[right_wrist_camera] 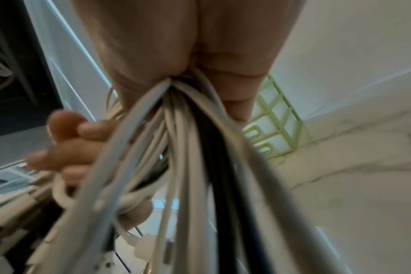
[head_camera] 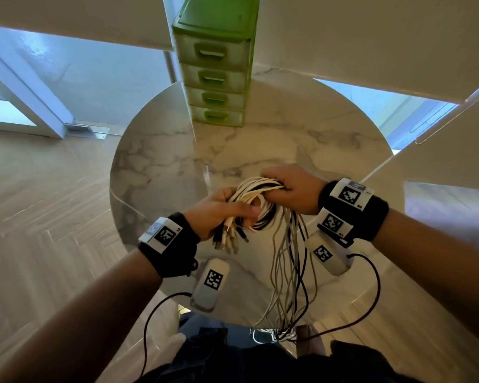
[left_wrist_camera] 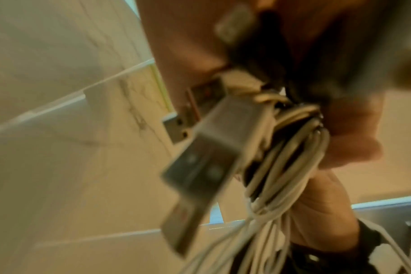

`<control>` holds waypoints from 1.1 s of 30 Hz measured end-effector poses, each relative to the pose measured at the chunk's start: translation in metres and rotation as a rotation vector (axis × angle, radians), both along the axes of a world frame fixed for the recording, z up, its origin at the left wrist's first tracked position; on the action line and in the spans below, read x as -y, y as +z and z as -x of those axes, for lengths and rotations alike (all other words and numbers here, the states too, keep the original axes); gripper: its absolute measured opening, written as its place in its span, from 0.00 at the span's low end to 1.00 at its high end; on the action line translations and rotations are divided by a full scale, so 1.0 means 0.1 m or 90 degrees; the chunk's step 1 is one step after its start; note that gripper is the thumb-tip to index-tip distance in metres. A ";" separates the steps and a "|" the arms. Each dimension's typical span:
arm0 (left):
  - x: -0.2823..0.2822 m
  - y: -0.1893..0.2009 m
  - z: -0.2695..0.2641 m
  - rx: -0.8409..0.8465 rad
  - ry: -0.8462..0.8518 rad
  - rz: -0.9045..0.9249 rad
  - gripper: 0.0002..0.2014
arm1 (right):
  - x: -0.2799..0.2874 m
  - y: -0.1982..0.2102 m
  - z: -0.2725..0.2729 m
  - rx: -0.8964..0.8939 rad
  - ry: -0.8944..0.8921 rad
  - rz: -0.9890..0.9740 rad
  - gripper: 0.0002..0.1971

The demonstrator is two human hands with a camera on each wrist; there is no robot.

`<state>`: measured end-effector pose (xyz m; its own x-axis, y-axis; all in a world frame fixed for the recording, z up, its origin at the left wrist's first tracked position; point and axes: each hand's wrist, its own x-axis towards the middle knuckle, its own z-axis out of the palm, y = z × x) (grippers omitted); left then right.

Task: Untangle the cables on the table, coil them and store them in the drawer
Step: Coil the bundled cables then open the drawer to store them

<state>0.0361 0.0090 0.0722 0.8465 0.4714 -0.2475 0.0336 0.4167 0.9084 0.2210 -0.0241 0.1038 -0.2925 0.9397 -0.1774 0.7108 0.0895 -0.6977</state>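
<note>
Cable bundle [head_camera: 256, 201] held in the air over the near half of the marble surface [head_camera: 163, 167], well short of the green drawer unit [head_camera: 216, 67], which stands at the far edge.

Left hand [head_camera: 219, 214] clamped on the plug end of the bundle: fingers and thumb curled round the gathered strands, plugs [head_camera: 228, 239] poking out below the palm toward the near edge. Probably pinned that way so all ends stay aligned and act as the coil's anchor.

Right hand [head_camera: 292, 189] closed round the same bundle just right of the left hand, fingers wrapped over the loop top. Looks like feeding a turn across while the left holds the finished loops. Several loops already stacked between the hands, white with some black.

Loose tails [head_camera: 289, 275] hang from the right hand, drop past the near edge of the surface toward the lap. Still a lot uncoiled, so judged mid-coil, not near storing. All cables being wound as one hank, not singly; whether fully untangled, cannot tell.

All four drawers of the unit shut; none opened yet for the drop.

Left wrist view: flat metal USB-type plugs [left_wrist_camera: 200, 153] up close, blurred. Right wrist view: strands [right_wrist_camera: 195, 148] fanning out of the closed fist, drawer unit behind.

Writing: none readable on cables or drawers. Wristbands [head_camera: 351, 208] carry square black-and-white marker tags; tiny corner characters too small to read.
</note>
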 end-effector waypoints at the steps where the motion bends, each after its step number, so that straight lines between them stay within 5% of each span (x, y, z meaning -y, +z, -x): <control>1: 0.03 0.01 -0.02 0.024 -0.024 0.019 0.09 | -0.01 0.01 0.01 0.005 0.006 -0.013 0.03; 7: 0.10 0.14 -0.11 0.133 -0.020 0.063 0.12 | -0.07 0.03 0.04 -0.057 -0.027 -0.020 0.01; 11: 0.12 0.16 -0.09 0.223 0.047 0.175 0.10 | -0.07 -0.08 0.08 -0.292 -0.116 0.032 0.11; 14: 0.11 0.17 0.00 0.337 0.082 0.290 0.08 | 0.05 -0.15 0.10 -0.599 -0.105 0.218 0.14; 16: 0.03 0.18 0.09 0.383 0.112 0.371 0.07 | 0.14 -0.18 0.13 -0.674 -0.125 0.304 0.12; 23: -0.07 0.14 0.19 0.363 0.241 0.394 0.05 | 0.19 -0.44 0.35 -0.257 -0.173 0.173 0.09; 27: -0.18 0.16 0.32 0.399 0.299 0.461 0.16 | 0.54 -0.80 0.51 -0.128 -0.211 0.214 0.10; 33: -0.29 0.01 0.36 0.255 0.546 0.421 0.22 | 0.74 -0.76 0.68 0.014 -0.096 0.179 0.17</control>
